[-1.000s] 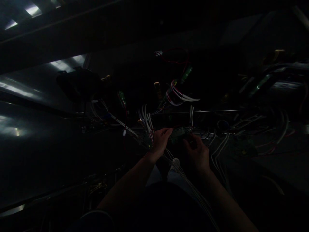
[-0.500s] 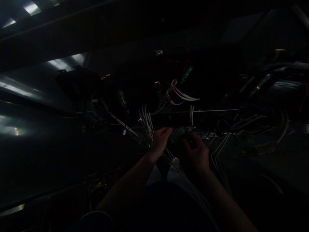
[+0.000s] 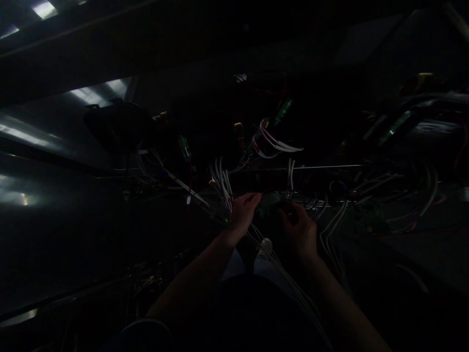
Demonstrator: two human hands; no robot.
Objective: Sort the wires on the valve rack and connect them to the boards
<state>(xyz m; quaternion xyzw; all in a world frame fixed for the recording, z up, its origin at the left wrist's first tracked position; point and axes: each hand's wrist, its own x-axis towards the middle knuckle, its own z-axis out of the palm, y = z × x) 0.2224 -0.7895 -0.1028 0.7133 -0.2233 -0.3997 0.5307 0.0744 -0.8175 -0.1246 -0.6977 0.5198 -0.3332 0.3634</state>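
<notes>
The view is very dark. A dim green circuit board [image 3: 270, 203] lies between my two hands. My left hand [image 3: 243, 215] is closed at the board's left edge, its thumb and fingers pressed together. On the right side, my right hand [image 3: 299, 229] has its fingers bent inward at the board's edge; what the fingertips pinch is too dark to make out. A bundle of white wires [image 3: 221, 178] comes down just above my left hand. Below the board, thin white cables run past a round white piece [image 3: 266, 247] toward the lower right.
Looped white and pink wires [image 3: 269, 142] hang above the hands. A black unit [image 3: 119, 124] is at the upper left beside shiny metal panels [image 3: 27, 132]. More loose cables [image 3: 427, 195] and a green board [image 3: 370, 220] are at the right.
</notes>
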